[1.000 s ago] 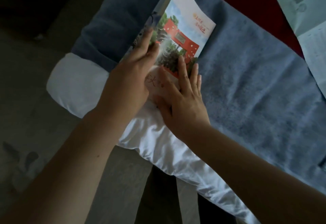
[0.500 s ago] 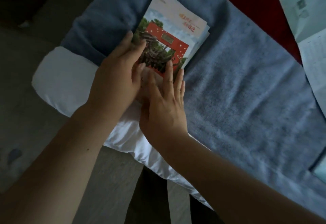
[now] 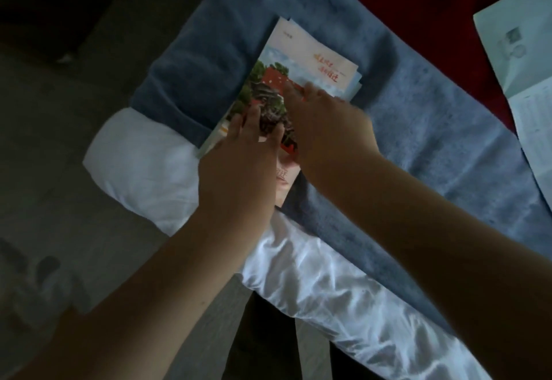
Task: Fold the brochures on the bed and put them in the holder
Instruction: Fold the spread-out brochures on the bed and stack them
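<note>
A folded brochure (image 3: 310, 59) with a red gate and trees on its cover lies flat on the blue blanket (image 3: 418, 146) of the bed. My left hand (image 3: 239, 167) rests palm down on the brochure's near left part, fingers spread. Over the brochure's right side my right hand (image 3: 331, 128) presses flat, its fingertips reaching up the cover. Both hands hide the lower half of the brochure. No holder is in view.
An unfolded pale brochure (image 3: 525, 59) lies at the right edge on the red cover (image 3: 418, 0). A white sheet (image 3: 328, 284) runs along the bed's near edge, with the floor (image 3: 59, 200) to the left.
My right hand slid from the brochure's near end up along its right side. The left hand stays pressed on the left part. The raised panel has come down flat.
</note>
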`<state>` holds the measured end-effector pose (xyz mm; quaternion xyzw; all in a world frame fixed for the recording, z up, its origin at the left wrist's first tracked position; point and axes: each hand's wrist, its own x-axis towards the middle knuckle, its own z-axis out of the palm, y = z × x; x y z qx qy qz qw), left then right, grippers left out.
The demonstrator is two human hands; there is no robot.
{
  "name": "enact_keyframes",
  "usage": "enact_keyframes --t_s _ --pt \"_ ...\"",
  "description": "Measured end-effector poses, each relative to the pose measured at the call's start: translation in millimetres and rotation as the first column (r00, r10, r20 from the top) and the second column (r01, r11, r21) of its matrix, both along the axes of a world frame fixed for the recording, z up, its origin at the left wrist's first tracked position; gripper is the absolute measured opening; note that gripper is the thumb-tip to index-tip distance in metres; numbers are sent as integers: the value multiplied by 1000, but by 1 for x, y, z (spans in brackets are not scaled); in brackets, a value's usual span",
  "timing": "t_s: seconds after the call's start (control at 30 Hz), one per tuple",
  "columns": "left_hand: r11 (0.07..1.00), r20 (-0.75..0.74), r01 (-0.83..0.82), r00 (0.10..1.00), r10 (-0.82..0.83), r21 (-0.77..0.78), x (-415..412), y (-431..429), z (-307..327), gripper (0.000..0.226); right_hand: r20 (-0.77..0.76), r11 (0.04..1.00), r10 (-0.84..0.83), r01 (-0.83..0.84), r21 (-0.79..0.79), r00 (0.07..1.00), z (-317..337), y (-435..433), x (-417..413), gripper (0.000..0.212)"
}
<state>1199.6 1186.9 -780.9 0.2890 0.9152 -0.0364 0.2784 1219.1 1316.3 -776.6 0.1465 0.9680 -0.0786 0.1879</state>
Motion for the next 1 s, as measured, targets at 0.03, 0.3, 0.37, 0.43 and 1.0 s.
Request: enact_keyframes --t_s 0.03,0.3,0.37,0.43,1.0 --pt "1000 10 -1 1000 1 -16 -4 4 -1 60 23 1000 7 -8 13 1000 0 0 -3 78" --pt "995 114 -29 993 39 -91 -10 26 2 113 146 998 63 -66 22 987 -34 10 -10 89" --pt "994 113 -25 993 37 -106 -12 29 -1 108 180 998 59 -61 8 982 -42 11 -11 93" --pt "991 113 -8 993 23 -134 -13 30 -4 91 189 999 44 -45 -2 981 -47 9 -13 92" --pt "995 -54 -6 998 11 96 55 92 5 78 -133 973 -1 -29 -227 991 -36 87 113 66"
